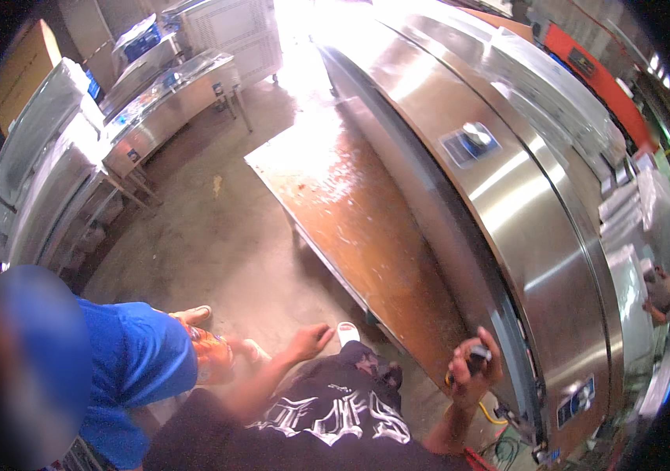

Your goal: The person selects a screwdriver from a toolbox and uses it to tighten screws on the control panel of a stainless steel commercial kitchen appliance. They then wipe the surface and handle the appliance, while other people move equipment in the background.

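dark tool (478,359), in right hand (468,378), left hand (309,343) well apart

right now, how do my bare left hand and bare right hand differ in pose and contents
The left hand shows nothing in it, while the right hand grips a small black-and-silver object. The left hand's fingers are loosely bent; the right hand's curl around its object. In this view, the left hand appears beside a white shoe, the right hand near the lower end of a long, silver steel unit. Both are bare.
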Action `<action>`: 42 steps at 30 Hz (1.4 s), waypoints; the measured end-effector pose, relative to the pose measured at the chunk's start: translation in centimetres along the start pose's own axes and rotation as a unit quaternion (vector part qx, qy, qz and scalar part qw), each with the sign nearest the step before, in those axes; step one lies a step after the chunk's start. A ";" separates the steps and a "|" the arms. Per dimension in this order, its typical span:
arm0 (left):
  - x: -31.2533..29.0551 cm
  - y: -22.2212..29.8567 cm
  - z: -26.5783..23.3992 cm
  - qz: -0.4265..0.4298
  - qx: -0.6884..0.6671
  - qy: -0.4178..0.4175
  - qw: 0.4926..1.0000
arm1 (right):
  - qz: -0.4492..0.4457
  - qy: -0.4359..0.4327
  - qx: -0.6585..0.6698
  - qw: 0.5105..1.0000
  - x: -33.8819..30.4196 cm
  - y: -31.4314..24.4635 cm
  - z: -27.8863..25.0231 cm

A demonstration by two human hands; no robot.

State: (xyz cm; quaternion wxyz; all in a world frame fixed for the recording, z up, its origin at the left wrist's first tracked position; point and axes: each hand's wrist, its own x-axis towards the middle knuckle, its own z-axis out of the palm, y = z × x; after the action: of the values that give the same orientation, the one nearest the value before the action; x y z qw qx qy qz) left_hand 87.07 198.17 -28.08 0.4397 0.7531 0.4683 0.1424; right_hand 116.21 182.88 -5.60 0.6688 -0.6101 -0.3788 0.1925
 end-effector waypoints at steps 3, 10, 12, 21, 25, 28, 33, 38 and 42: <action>3.2 -3.4 -8.8 -0.093 -0.026 0.100 0.990 | -0.006 -0.042 0.083 0.996 9.4 1.0 11.8; 8.2 -16.3 -22.2 -0.233 -0.184 0.374 0.879 | -0.079 -0.151 0.112 0.979 25.4 2.3 38.6; 10.2 -20.3 -25.4 -0.244 -0.229 0.348 0.876 | -0.140 -0.149 0.129 0.970 28.6 2.2 44.7; 26.9 -25.7 -51.5 -0.175 -0.031 0.176 0.968 | -0.208 0.118 0.211 0.948 46.6 -5.7 57.3; 37.6 -29.1 -60.5 -0.104 -0.024 0.167 0.980 | -0.282 0.219 0.258 0.898 56.7 -7.7 57.8; 45.3 -32.8 -64.4 -0.076 0.011 0.167 0.983 | -0.329 0.310 0.253 0.855 63.4 -6.6 58.9; 56.6 -36.2 -68.3 -0.054 0.059 0.098 0.992 | -0.371 0.373 0.232 0.819 70.5 -2.4 60.4; 68.3 -32.6 -73.1 -0.013 0.066 0.000 0.998 | -0.364 0.430 0.159 0.811 73.7 -0.1 61.4; 78.0 -27.8 -74.5 0.044 0.048 -0.045 0.997 | -0.370 0.443 0.122 0.808 74.3 -0.3 61.9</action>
State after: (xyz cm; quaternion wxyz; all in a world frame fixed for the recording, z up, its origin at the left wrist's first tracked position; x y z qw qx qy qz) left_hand 64.88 307.22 -22.88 0.4171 0.7988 0.4206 0.1049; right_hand 117.72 277.73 12.93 0.8535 -0.3562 -0.2122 -0.3158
